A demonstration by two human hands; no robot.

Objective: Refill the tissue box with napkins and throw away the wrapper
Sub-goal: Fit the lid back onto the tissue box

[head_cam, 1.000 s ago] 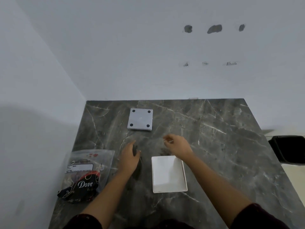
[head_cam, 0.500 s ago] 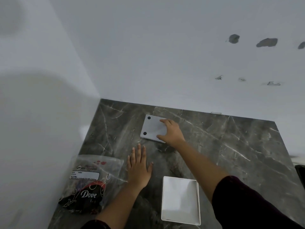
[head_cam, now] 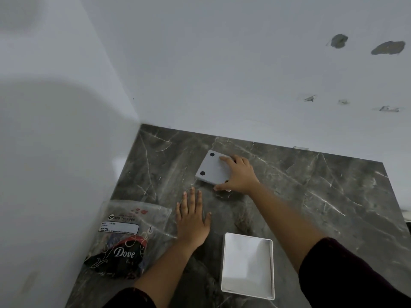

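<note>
The right hand point(head_cam: 239, 175) clasped the upturned grey square tissue box point(head_cam: 213, 168) near the dark marble counter's point(head_cam: 311, 196) back edge; the left hand point(head_cam: 192, 218) lay flat, fingers spread, beside the clear plastic napkin packet point(head_cam: 126, 236). That edge-only hold could let the box slip.

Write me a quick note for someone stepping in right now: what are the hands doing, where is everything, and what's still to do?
Right hand: reaching far, fingers laid over the grey square plate with black dots, thumb at its near edge; grip uncertain.
Left hand: flat and open on the marble table, holding nothing.
Open white box: near the body, looks empty.
Napkin pack: at the left, in its plastic wrapper, apparently unopened.
Done: box open. Left: open the pack, fill the box, close it, bin the wrapper.
</note>
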